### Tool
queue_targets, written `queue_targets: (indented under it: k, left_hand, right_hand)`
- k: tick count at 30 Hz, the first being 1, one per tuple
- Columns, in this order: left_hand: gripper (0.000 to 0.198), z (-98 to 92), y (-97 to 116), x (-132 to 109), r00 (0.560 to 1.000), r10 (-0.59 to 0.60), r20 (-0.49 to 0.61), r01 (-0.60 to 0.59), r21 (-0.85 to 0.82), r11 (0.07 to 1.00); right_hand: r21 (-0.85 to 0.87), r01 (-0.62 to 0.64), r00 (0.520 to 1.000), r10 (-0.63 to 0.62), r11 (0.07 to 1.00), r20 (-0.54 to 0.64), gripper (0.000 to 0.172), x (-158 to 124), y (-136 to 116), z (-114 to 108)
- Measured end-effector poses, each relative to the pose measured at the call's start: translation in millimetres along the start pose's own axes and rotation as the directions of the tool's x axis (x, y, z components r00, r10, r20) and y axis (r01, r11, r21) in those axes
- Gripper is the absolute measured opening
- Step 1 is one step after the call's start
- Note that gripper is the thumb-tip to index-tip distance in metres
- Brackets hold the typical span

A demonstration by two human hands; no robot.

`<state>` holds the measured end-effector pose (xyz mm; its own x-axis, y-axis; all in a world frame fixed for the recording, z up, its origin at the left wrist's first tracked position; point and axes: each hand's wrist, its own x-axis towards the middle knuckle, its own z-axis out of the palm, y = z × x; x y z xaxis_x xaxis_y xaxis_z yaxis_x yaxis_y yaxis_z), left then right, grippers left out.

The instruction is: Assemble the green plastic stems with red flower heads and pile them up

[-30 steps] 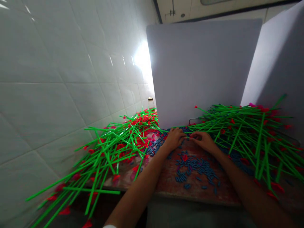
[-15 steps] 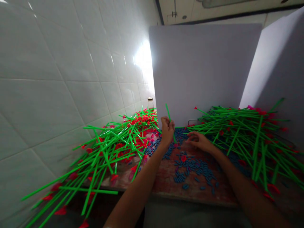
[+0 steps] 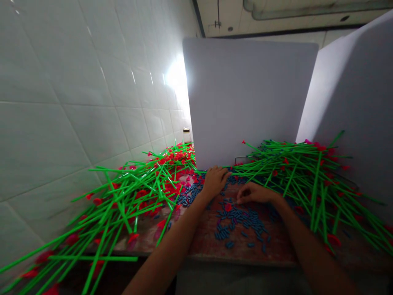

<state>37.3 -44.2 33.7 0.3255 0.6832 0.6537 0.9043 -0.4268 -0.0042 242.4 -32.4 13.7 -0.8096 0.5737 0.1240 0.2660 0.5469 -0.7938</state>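
My left hand [image 3: 215, 179] lies low on the worn red table [image 3: 211, 241], at the foot of the white board [image 3: 245, 98]. Its fingers are curled and point toward the right pile of green sticks [image 3: 307, 172]; what they hold is hidden. My right hand [image 3: 256, 193] rests just to the right. Its fingertips are pinched together on the scatter of small blue pieces [image 3: 238, 219], beside a small red piece [image 3: 227, 207]. A second, bigger heap of green sticks with red tips [image 3: 138, 188] lies to the left of my left hand.
A white tiled wall [image 3: 76, 102] closes off the left. A second white board [image 3: 353, 102] stands at the right. A small jar [image 3: 186, 135] sits at the back by the wall. Sticks overhang the table's front left edge.
My left hand had lifted a green stick upright; now it is down at the table and the upright stick is gone from view. My right hand has moved nearer onto the blue pieces.
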Motion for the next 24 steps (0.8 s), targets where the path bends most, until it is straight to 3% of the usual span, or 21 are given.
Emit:
queue_targets:
  k: [3,7,10,12,14,24]
  left_hand:
    - [0.039,0.6,-0.6,-2.6,1.0,-0.01,-0.003,0.01,0.002,1.0]
    - [0.039,0.5,-2.2,-3.2,0.999,-0.034,-0.013,0.035,0.006,0.999]
    - [0.039,1.1,-2.8,-2.7,0.999,-0.037,-0.028,0.038,0.009,0.999]
    - [0.039,1.3,-2.7,-2.6,0.999,-0.032,-0.032,0.032,0.012,0.999]
    - [0.039,1.3,-2.4,-2.7,0.999,-0.027,-0.03,0.027,0.01,1.0]
    - [0.037,4.7,-5.0,-3.2,0.999,-0.04,-0.007,0.04,-0.014,0.999]
  right_hand:
    - [0.085,-0.009,0.969,0.03,0.996,-0.244,0.038,0.0,6.6,-6.0]
    - [0.186,0.019,0.845,0.084,0.982,-0.528,0.04,-0.3,11.3,-16.0]
    - [0.247,0.082,0.741,0.106,0.966,-0.663,0.041,-0.5,9.5,-20.2]
    - [0.268,0.12,0.701,0.11,0.956,-0.705,0.041,-0.8,7.7,-21.5]
    - [0.267,0.138,0.687,0.102,0.954,-0.72,0.041,-1.0,7.0,-21.9]
    - [0.261,0.15,0.711,0.079,0.954,-0.699,0.038,3.2,16.8,-21.1]
